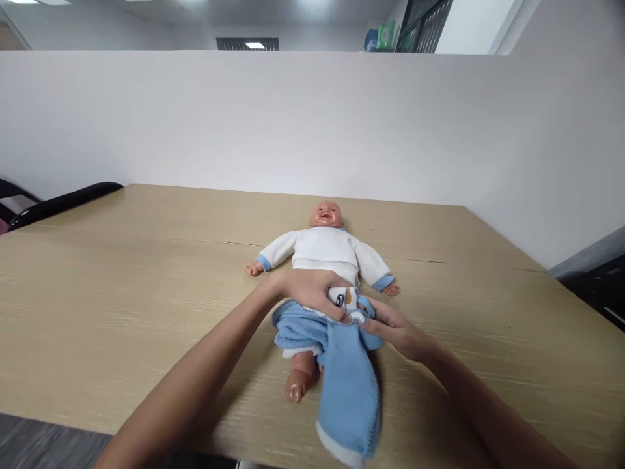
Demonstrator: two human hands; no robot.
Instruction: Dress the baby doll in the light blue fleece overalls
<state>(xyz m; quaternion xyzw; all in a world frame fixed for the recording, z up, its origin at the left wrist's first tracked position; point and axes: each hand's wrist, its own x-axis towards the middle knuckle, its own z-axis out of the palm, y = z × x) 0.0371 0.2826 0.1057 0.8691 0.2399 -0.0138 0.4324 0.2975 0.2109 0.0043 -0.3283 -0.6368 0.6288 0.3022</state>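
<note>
A baby doll point(326, 213) lies on its back, head toward the far side, in a white top point(325, 246) with blue cuffs. Fuzzy blue pants point(349, 384) with white hems are bunched around one of its legs. The pants' other leg hangs flat toward me, and the doll's second leg is mostly hidden. My left hand point(317, 290) lies across the doll's waist, its fingers and thumb closed on the pants' waistband beside a white patch with a printed figure. From the right, my right hand point(398, 331) pinches the bunched blue cloth near the doll's hip.
The wooden table point(146, 260) carries the doll near its front middle. A white partition wall point(293, 124) rises behind it. A black chair point(68, 202) stands at the left edge, and another dark object point(598, 286) is at the right.
</note>
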